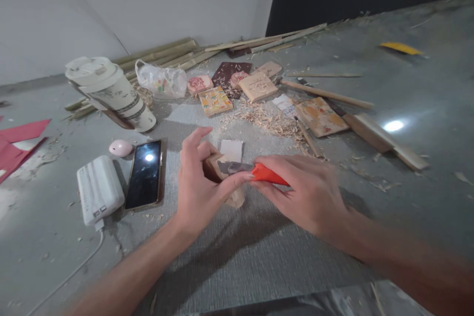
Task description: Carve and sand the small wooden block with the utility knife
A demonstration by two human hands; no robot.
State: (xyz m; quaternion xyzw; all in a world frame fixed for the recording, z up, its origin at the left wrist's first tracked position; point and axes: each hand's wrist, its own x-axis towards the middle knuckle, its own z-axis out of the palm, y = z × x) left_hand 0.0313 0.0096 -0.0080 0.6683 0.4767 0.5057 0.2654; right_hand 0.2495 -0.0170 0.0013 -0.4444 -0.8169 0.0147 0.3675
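My left hand (198, 182) grips a small block of pale wood (215, 168) on the grey floor, thumb pressed against a blade. My right hand (307, 192) is closed round a knife with an orange handle (267, 175); its grey blade (232, 167) lies across the top of the block. A small white square of paper (231, 149) lies just behind the block. Wood shavings (270, 121) are scattered beyond it.
To the left lie a phone (144, 174), a white power bank (99, 188) with cable, a pink egg-shaped thing (120, 147) and a tipped tumbler (111, 91). Carved painted wooden tiles (320, 116), a plastic bag (162, 81), bamboo strips (163, 54) and wooden sticks (326, 93) lie farther back.
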